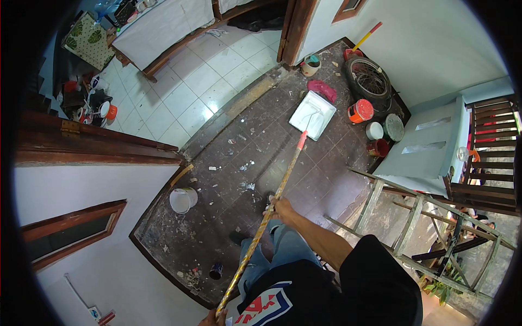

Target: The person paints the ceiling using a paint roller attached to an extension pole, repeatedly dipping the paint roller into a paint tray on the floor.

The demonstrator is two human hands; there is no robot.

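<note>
A long yellow-and-silver striped pole (253, 247) runs slantwise away from me, ending in a red handle (303, 140) with a paint roller on it. The roller's head rests in a white paint tray (296, 117) on the floor; its details are hard to make out against the white paint. Midway along the pole, my right hand (280, 207) is closed around it. My left hand (213, 317) grips the pole's near end at the picture's lower edge, partly cut off. A pink cloth (322, 89) lies just beyond the tray.
A white bucket (183, 200) and a dark can (216, 270) stand at left. Orange (360, 111), white (374, 131) and red (379, 148) containers line the right, near a wheel with tyre (368, 81). A wooden ladder (405, 225) leans at right. Debris dots the brown tiles.
</note>
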